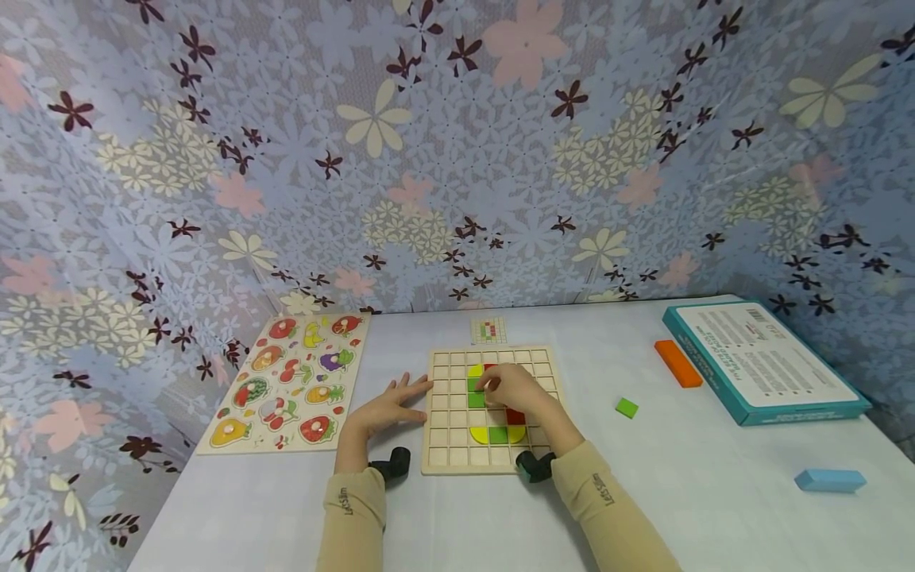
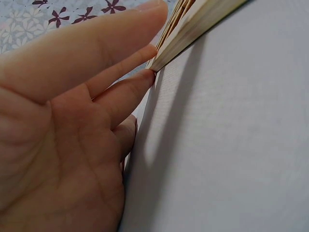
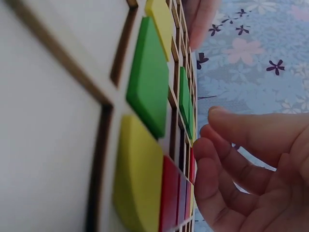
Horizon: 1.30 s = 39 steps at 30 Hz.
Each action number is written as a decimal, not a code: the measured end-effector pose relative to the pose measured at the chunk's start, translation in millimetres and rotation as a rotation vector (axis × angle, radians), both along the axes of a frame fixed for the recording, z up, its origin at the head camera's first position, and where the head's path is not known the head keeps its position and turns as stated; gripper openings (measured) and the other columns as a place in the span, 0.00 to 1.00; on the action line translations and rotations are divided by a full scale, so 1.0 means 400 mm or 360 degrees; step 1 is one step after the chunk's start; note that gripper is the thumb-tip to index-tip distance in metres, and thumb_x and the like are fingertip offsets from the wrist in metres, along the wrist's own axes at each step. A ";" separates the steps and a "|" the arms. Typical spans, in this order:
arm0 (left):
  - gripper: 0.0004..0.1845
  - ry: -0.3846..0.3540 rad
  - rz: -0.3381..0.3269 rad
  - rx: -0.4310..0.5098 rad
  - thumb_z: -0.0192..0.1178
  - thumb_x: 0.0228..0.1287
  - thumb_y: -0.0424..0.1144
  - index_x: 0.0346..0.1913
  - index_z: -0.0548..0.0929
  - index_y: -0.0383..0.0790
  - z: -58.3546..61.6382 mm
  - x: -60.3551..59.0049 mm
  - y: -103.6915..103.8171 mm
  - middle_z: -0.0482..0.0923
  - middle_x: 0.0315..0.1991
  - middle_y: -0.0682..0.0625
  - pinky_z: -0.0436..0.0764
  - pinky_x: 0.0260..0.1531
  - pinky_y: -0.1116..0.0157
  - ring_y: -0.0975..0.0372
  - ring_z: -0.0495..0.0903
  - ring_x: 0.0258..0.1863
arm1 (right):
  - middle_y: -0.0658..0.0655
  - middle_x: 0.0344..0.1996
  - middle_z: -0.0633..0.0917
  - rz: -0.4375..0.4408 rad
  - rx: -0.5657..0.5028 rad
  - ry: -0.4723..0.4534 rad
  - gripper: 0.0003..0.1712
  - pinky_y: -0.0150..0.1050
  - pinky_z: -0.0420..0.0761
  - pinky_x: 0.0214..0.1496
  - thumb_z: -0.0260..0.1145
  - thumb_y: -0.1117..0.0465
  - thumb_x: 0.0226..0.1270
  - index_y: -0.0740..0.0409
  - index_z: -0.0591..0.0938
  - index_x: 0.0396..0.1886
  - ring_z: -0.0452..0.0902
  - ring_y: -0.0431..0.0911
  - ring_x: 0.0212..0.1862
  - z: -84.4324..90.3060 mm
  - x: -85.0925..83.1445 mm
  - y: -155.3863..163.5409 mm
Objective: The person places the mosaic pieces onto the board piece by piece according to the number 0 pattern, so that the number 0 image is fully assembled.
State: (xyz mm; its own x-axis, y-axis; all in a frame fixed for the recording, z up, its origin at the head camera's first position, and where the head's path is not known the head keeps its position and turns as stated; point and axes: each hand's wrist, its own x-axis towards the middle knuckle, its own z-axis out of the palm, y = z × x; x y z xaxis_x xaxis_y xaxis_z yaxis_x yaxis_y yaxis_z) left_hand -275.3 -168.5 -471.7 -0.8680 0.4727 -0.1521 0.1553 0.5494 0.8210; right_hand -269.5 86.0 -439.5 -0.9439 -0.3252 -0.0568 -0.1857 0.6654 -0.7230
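My left hand flat on table, fingers straight, tips touch left edge of wooden grid board. My right hand over board middle, fingers bent above colored tiles; cannot tell if holding one.

The head camera looks forward and down over the white table, taking in the whole grid board and both hands. The left wrist camera sits low at the tabletop, right against the left hand, facing the board's edge. The right wrist camera is close in, skimming across the board's coloured tiles. All three share the board.
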 end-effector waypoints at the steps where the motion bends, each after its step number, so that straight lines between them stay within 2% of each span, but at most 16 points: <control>1: 0.36 0.0001 -0.0002 -0.0001 0.64 0.55 0.41 0.68 0.64 0.43 0.001 0.000 0.000 0.48 0.72 0.48 0.29 0.67 0.45 0.49 0.28 0.71 | 0.54 0.30 0.80 0.0001 -0.0023 -0.0001 0.11 0.35 0.75 0.31 0.64 0.70 0.57 0.60 0.84 0.40 0.72 0.45 0.32 0.002 0.002 0.004; 4: 0.37 -0.0002 0.0001 0.0004 0.65 0.55 0.41 0.68 0.64 0.43 0.001 0.000 0.001 0.49 0.72 0.48 0.29 0.67 0.46 0.50 0.29 0.71 | 0.54 0.29 0.79 -0.0009 -0.0085 -0.0024 0.11 0.33 0.72 0.28 0.63 0.70 0.57 0.61 0.83 0.41 0.70 0.45 0.29 0.008 0.007 0.018; 11: 0.37 -0.0006 -0.0003 0.0003 0.64 0.55 0.40 0.68 0.64 0.43 0.003 0.002 0.001 0.48 0.72 0.48 0.29 0.67 0.47 0.50 0.29 0.72 | 0.53 0.30 0.79 -0.0035 -0.0037 0.0060 0.08 0.36 0.74 0.35 0.64 0.68 0.57 0.61 0.83 0.38 0.70 0.45 0.34 0.005 0.011 0.061; 15: 0.36 -0.0004 0.0005 0.0006 0.65 0.55 0.40 0.68 0.64 0.43 0.003 0.003 0.001 0.49 0.72 0.48 0.30 0.67 0.46 0.50 0.29 0.71 | 0.53 0.27 0.78 -0.0035 -0.0037 0.0089 0.07 0.36 0.73 0.32 0.64 0.68 0.57 0.61 0.83 0.36 0.70 0.46 0.32 -0.004 0.013 0.089; 26: 0.36 0.0009 0.0002 0.0001 0.64 0.55 0.42 0.68 0.64 0.43 -0.007 -0.002 0.000 0.49 0.72 0.48 0.30 0.67 0.46 0.50 0.30 0.72 | 0.54 0.30 0.78 -0.0054 -0.0034 0.0051 0.07 0.35 0.74 0.30 0.63 0.67 0.59 0.61 0.81 0.37 0.72 0.45 0.32 -0.010 0.043 0.173; 39: 0.36 -0.0014 -0.0003 -0.0002 0.64 0.56 0.42 0.68 0.64 0.43 -0.003 -0.003 -0.003 0.49 0.72 0.48 0.31 0.67 0.46 0.50 0.30 0.72 | 0.55 0.30 0.78 -0.0232 0.0077 0.0013 0.09 0.37 0.73 0.32 0.63 0.66 0.58 0.61 0.81 0.39 0.71 0.47 0.34 -0.003 0.068 0.261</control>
State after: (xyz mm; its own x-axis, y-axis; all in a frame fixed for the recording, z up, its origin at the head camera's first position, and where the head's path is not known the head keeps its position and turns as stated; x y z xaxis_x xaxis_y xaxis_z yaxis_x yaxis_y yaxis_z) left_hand -276.3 -169.8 -473.0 -0.8659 0.4739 -0.1601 0.1492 0.5501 0.8216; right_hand -242.2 190.3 -440.8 -0.9815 -0.1816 -0.0613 -0.0902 0.7196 -0.6885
